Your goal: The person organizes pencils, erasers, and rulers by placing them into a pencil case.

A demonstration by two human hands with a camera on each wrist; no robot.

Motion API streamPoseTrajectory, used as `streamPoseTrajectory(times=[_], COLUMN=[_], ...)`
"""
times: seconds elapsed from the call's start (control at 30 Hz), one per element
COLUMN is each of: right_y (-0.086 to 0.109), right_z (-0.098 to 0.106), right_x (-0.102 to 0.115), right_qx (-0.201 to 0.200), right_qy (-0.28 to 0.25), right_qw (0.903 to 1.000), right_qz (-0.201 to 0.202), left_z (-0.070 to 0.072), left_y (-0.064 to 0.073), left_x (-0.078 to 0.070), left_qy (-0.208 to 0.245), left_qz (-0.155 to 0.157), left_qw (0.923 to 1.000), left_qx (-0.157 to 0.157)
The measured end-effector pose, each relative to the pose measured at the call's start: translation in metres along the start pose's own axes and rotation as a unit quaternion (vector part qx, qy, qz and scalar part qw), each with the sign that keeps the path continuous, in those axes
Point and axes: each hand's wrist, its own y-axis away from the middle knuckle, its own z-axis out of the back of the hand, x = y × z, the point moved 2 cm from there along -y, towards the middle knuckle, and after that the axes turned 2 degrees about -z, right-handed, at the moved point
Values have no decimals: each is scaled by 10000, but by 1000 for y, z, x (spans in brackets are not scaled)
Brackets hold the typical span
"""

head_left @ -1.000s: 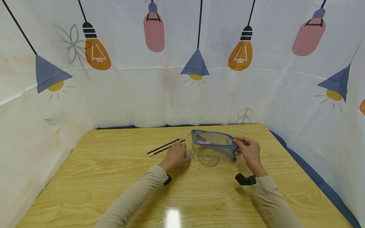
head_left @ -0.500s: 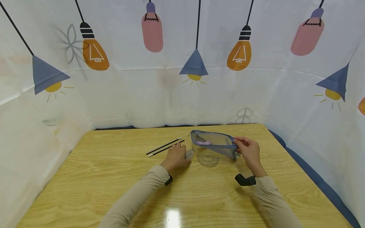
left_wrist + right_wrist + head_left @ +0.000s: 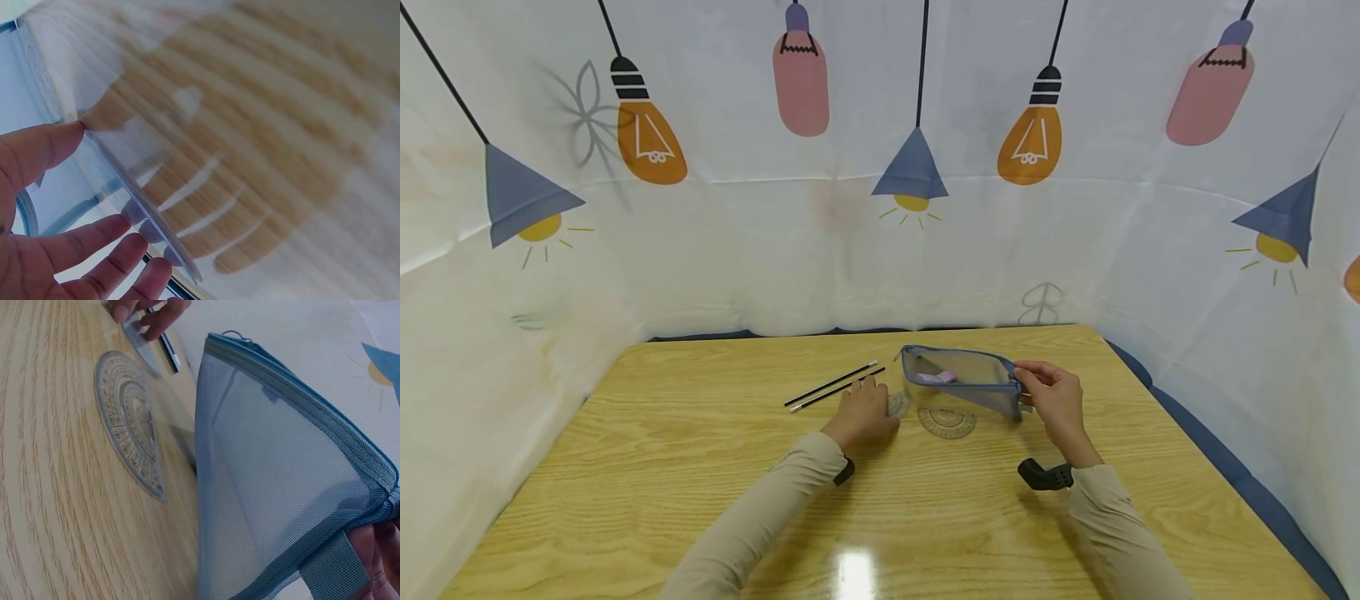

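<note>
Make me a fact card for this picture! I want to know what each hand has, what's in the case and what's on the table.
Left hand: pinches a clear plastic piece; its full shape is hidden
Right hand: holds one end of the blue mesh case
Inside case: a pale purple item, too small to name
Protractor: clear, lying on the table between the hands
Pencils: two, black, side by side, white ends pointing opposite ways
</note>
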Motion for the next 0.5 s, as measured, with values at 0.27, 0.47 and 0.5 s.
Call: streamPoseTrajectory(times=[0.27, 0.47, 0.5], right_y=[4, 4, 4], right_z=[-2, -2, -2], right_x=[1, 2, 2], right_qx=[-2, 44, 55], right_qy=[1, 42, 38], right_qw=[10000, 9998, 9997], right_qz=[80, 205, 215], left_z=[2, 4, 4], left_y=[-4, -5, -5], left_x=[3, 4, 4], left_qy=[-9, -34, -41], left_qz=[93, 122, 113], left_qw=[9998, 9998, 9998], left_qx=[172, 173, 151])
